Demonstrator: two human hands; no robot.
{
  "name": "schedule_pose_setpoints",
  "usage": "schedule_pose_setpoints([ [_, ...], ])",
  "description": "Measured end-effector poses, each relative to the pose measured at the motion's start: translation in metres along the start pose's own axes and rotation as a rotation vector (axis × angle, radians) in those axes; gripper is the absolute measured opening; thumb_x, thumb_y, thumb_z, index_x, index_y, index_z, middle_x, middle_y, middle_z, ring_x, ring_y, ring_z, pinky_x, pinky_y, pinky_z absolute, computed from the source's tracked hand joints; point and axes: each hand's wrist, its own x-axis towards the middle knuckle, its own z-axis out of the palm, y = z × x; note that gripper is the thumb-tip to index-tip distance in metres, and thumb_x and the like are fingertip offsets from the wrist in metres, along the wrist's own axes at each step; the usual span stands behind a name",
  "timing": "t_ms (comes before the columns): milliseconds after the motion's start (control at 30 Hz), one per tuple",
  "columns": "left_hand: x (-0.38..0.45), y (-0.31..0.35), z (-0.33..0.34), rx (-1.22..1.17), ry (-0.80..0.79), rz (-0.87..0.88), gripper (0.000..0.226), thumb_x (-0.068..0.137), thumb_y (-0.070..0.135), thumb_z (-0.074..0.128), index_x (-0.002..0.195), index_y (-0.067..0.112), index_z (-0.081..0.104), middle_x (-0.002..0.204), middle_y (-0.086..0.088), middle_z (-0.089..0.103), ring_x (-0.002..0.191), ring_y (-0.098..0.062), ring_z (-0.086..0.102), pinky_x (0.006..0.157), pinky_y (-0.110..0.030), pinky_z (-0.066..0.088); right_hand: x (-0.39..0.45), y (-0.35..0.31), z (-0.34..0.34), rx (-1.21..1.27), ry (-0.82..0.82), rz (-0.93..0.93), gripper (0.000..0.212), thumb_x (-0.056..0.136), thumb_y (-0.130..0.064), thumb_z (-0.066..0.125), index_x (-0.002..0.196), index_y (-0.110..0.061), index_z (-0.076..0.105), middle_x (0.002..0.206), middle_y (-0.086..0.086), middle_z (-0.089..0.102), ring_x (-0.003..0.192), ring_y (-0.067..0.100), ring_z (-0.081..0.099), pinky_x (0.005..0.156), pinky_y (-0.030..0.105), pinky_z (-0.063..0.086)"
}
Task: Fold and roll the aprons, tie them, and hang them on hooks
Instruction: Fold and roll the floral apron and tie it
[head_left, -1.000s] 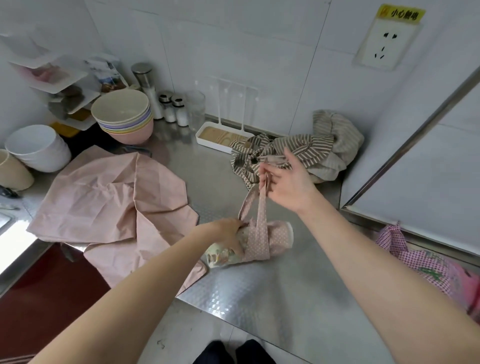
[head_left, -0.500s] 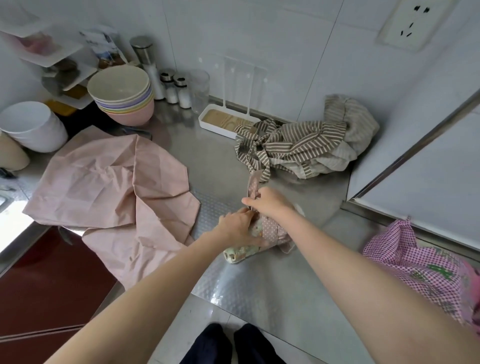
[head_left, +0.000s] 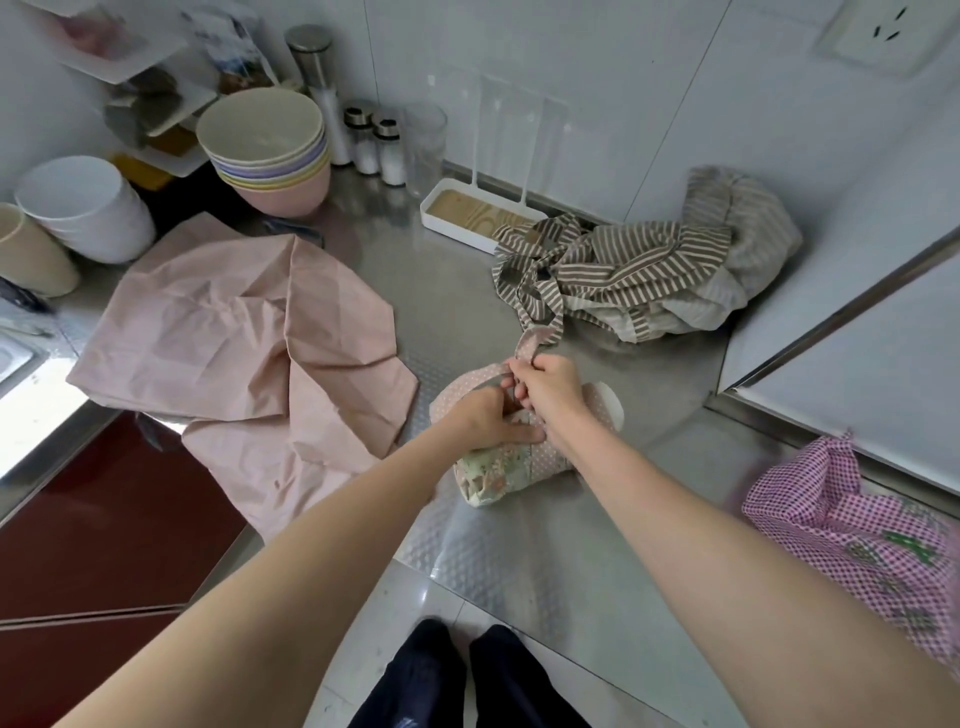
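Note:
A rolled floral and pink dotted apron lies on the steel counter near its front edge. My left hand rests on top of the roll and holds it down, fingers curled on the cloth. My right hand pinches the apron's pink dotted strap just above the roll; a short loop of strap sticks up behind my fingers. A loose pink apron lies spread at the left. A brown striped apron is heaped at the back right. A pink checked apron sits at the right edge.
Stacked bowls, white bowls, shakers, a glass and a white tray line the back wall. A corner shelf stands at the far left. A white cabinet rises on the right. No hooks are in view.
My right hand came down from holding the strap high above the roll to the roll itself. The strap now lies close around the roll, and my left hand shifted onto its top.

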Motion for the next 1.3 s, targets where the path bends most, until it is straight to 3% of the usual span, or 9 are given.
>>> schedule_pose_setpoints([
  [67, 0.002, -0.003, -0.001, -0.042, -0.044, -0.033, 0.034, 0.084, 0.043, 0.064, 0.085, 0.011, 0.053, 0.083, -0.004, 0.054, 0.085, -0.019, 0.050, 0.061, -0.025, 0.037, -0.003, -0.003, -0.005, 0.087, -0.116, 0.034, 0.025, 0.096, -0.007, 0.048, 0.072, -0.008, 0.056, 0.062, 0.004, 0.053, 0.037, 0.000, 0.041, 0.035, 0.011, 0.030],
  [200, 0.003, -0.005, 0.003, -0.160, -0.079, 0.004, 0.057, 0.090, 0.036, 0.059, 0.137, 0.012, 0.039, 0.134, -0.008, 0.047, 0.127, -0.023, 0.042, 0.099, -0.022, 0.029, 0.002, -0.016, -0.025, -0.079, -0.407, 0.089, 0.018, 0.096, -0.002, 0.046, 0.082, -0.001, 0.057, 0.070, 0.006, 0.054, 0.053, 0.008, 0.045, 0.042, 0.014, 0.034],
  [333, 0.008, -0.005, 0.011, -0.236, -0.007, 0.124, 0.061, 0.085, 0.028, 0.067, 0.138, 0.017, 0.039, 0.131, -0.005, 0.043, 0.129, -0.024, 0.033, 0.110, -0.027, 0.021, 0.008, -0.047, -0.035, -0.728, -0.577, -0.054, 0.021, 0.085, 0.007, 0.055, 0.073, -0.007, 0.066, 0.069, 0.006, 0.061, 0.057, 0.010, 0.050, 0.055, 0.017, 0.042],
  [433, 0.010, -0.008, 0.013, -0.476, 0.021, 0.140, 0.048, 0.075, 0.011, 0.076, 0.118, 0.007, 0.055, 0.114, -0.007, 0.055, 0.105, -0.018, 0.051, 0.092, -0.024, 0.043, 0.014, -0.056, -0.031, -1.199, -0.527, -0.243, 0.025, 0.077, 0.010, 0.053, 0.076, -0.007, 0.072, 0.078, 0.010, 0.068, 0.067, 0.016, 0.058, 0.063, 0.025, 0.048],
  [533, 0.006, -0.007, 0.009, -0.821, -0.100, 0.024, 0.021, 0.081, 0.004, 0.068, 0.098, 0.011, 0.057, 0.093, -0.008, 0.059, 0.087, -0.019, 0.056, 0.077, -0.024, 0.048, 0.007, -0.049, -0.021, -1.392, -0.481, -0.492, 0.023, 0.078, 0.009, 0.048, 0.077, -0.012, 0.056, 0.084, 0.004, 0.055, 0.080, 0.022, 0.049, 0.066, 0.029, 0.035],
  [733, 0.002, -0.014, -0.006, -1.476, -0.214, -0.276, 0.031, 0.092, 0.021, 0.029, 0.073, 0.006, 0.048, 0.074, -0.007, 0.047, 0.070, -0.018, 0.043, 0.071, -0.027, 0.041, -0.014, -0.023, -0.019, -1.497, -0.209, -0.817, 0.029, 0.082, 0.014, 0.041, 0.103, -0.005, 0.047, 0.104, 0.013, 0.042, 0.081, 0.030, 0.050, 0.053, 0.030, 0.018],
  [933, 0.007, 0.004, -0.012, -1.285, -0.239, -0.381, 0.023, 0.092, 0.020, 0.034, 0.069, 0.019, 0.040, 0.069, 0.001, 0.037, 0.060, -0.011, 0.033, 0.059, -0.021, 0.029, -0.016, -0.002, -0.013, -1.397, -0.167, -0.881, 0.024, 0.075, 0.009, 0.060, 0.095, -0.002, 0.051, 0.095, 0.015, 0.047, 0.071, 0.030, 0.057, 0.053, 0.030, 0.032],
  [1100, 0.017, 0.004, -0.009, -1.216, -0.158, -0.502, 0.029, 0.092, 0.007, 0.032, 0.065, 0.016, 0.037, 0.066, 0.000, 0.033, 0.057, -0.011, 0.030, 0.038, -0.014, 0.033, -0.013, 0.000, -0.026, -1.409, -0.230, -0.924, 0.016, 0.091, -0.001, 0.045, 0.103, -0.006, 0.054, 0.105, 0.012, 0.046, 0.092, 0.027, 0.045, 0.066, 0.031, 0.028],
  [1300, 0.028, 0.003, -0.011, -1.125, -0.081, -0.640, 0.024, 0.093, 0.014, 0.044, 0.068, 0.011, 0.045, 0.071, -0.002, 0.046, 0.063, -0.016, 0.039, 0.060, -0.025, 0.032, -0.009, -0.010, -0.022, -0.914, -0.222, -0.718, 0.032, 0.071, -0.004, 0.075, 0.056, -0.015, 0.049, 0.081, 0.003, 0.062, 0.084, 0.016, 0.050, 0.068, 0.031, 0.043],
])
